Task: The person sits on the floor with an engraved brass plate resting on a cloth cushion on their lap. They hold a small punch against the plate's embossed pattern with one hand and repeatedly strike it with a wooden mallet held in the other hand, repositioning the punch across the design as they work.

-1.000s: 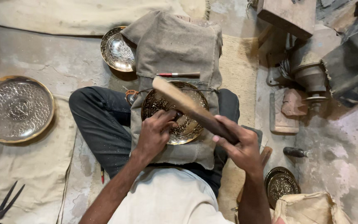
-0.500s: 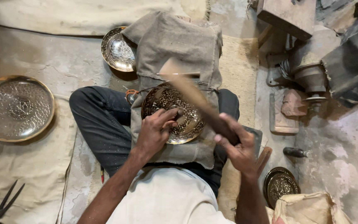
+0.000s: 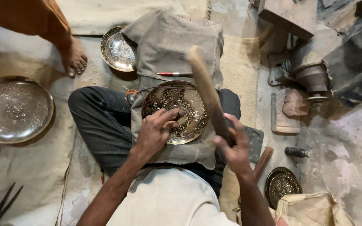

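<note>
Sitting cross-legged on the floor, the person has an engraved brass plate (image 3: 176, 111) lying on a grey cloth (image 3: 168, 46) over the lap. The left hand (image 3: 155, 130) rests on the plate's 7 o'clock edge, fingers pinched around a small punch (image 3: 180, 113) that stands on the metal. The right hand (image 3: 233, 146) is closed around the lower end of a wooden mallet (image 3: 208, 94), which is raised and slanting toward 11 o'clock, crossing over the plate's right rim and hiding part of it

A red pencil (image 3: 174, 74) lies on the cloth just past the plate at 12 o'clock. Beyond it, at 11 o'clock, a silvery dish (image 3: 117, 49) sits half under the cloth. Another person's bare foot (image 3: 74, 58) stands near that dish, at 10 o'clock. A large brass tray (image 3: 15, 109) lies well apart at 9 o'clock, black shears (image 3: 6, 203) at 8 o'clock. At 4 o'clock a small dark plate (image 3: 280, 185) rests beside a sack (image 3: 311, 209); a dark metal stand (image 3: 311, 77) is at 2 o'clock
</note>
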